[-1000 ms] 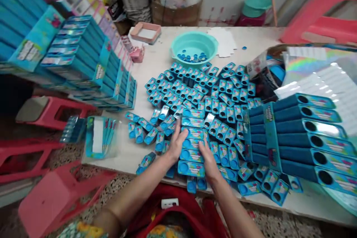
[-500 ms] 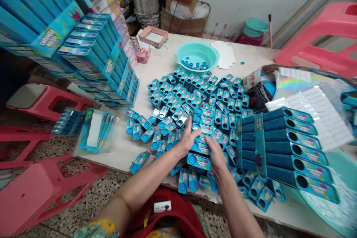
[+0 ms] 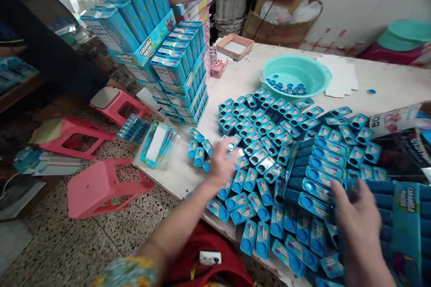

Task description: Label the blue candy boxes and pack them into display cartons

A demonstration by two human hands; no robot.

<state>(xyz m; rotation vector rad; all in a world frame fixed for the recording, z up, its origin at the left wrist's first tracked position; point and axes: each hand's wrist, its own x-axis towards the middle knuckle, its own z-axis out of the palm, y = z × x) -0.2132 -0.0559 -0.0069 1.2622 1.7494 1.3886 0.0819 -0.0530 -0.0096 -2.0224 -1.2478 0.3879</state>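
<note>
Many slim blue boxes (image 3: 249, 179) stand close together on the pale table, some with a dark round hole in the top. My left hand (image 3: 224, 161), smeared by motion, is over the boxes at the left of the cluster; its fingers are too blurred to read. Toward the right, my right hand (image 3: 357, 210) has its thumb and fingers apart, beside a row of blue boxes in a display tray (image 3: 289, 175). Another filled tray (image 3: 409, 215) lies on its side at the right edge, partly behind my right forearm.
A turquoise basin (image 3: 294, 71) holding small blue caps stands behind the boxes. Tall stacked display trays (image 3: 183, 85) rise at the back left, near a clear-wrapped packet (image 3: 156, 145). Red stools (image 3: 101, 184) stand on the floor at left. A person's dark-clothed arm shows upper left.
The view has turned left. My hands have moved apart and off the row of boxes they were pressing between them; that row now sits in a tray beside my right hand.
</note>
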